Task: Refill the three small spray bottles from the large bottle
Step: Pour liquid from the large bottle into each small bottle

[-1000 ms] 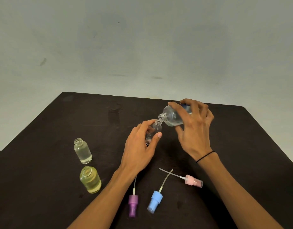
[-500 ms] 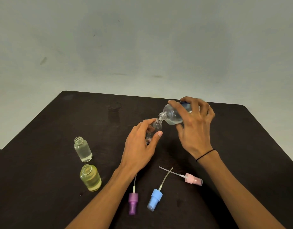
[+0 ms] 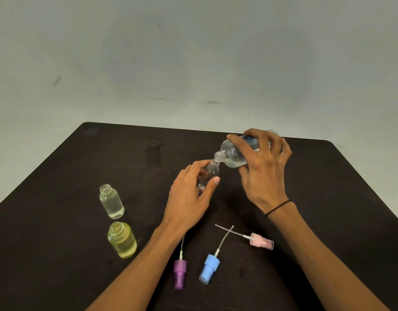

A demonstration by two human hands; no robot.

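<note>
My right hand [image 3: 264,169] grips the large clear bottle [image 3: 232,154], tipped on its side with its open neck pointing left and down. That neck meets the mouth of a small clear bottle [image 3: 210,173], which my left hand [image 3: 189,198] holds tilted above the dark table [image 3: 59,176]. Two more small bottles stand open at the left: a clear one [image 3: 111,202] and a yellowish one [image 3: 122,240] in front of it.
Three spray tops lie near the table's front: a purple one [image 3: 179,273], a blue one [image 3: 208,268] and a pink one [image 3: 261,241], their thin tubes pointing away. A pale wall rises behind the table's far edge.
Both hands and the two bottles have stayed almost in place; the large bottle sits tipped a touch further over the small bottle's mouth.
</note>
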